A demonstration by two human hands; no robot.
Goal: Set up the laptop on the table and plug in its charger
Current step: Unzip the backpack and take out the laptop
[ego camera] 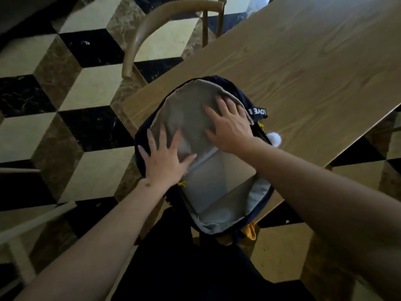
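- Dark clothing of the person [195, 268], lowest in view, close against the near corner of the counter.
- Two bare forearms, reaching forward from the bottom edge toward the bag.
- Navy fabric backpack with pale grey lining [260, 187], unzipped and lying on the near corner of the light wood-grain counter [314, 68]; its lower end overhangs the counter's near edge. Yellow zip pulls and a white pompom [273, 138] show at its sides, and a strap with white lettering at the far side.
- Grey lined front flap of the backpack [188, 111], folded back toward the far end of the bag.
- Left hand [165, 158]: fingers straight and spread, pressing flat on the flap's near-left part; grasping nothing.
- Right hand [227, 127]: fingers likewise spread, palm down on the flap's far-right part; grasping nothing.
- Slim silver-grey closed laptop [217, 181], lying inside the main compartment, its near half exposed, its far edge apparently tucked under the flap. Not yet on the counter.
- Charger: not visible; possibly elsewhere in the bag.
- Curved-back wooden chair [165, 22], standing on the checked marble floor [86, 88] beyond the counter's left edge.
- Step in hand, judged: opening the bag and holding the flap clear; setup barely begun.
- Next move, judged: one hand keeps the flap back, the other grips the laptop's exposed edge and slides it out toward the bare counter beyond the bag; then locate the charger.
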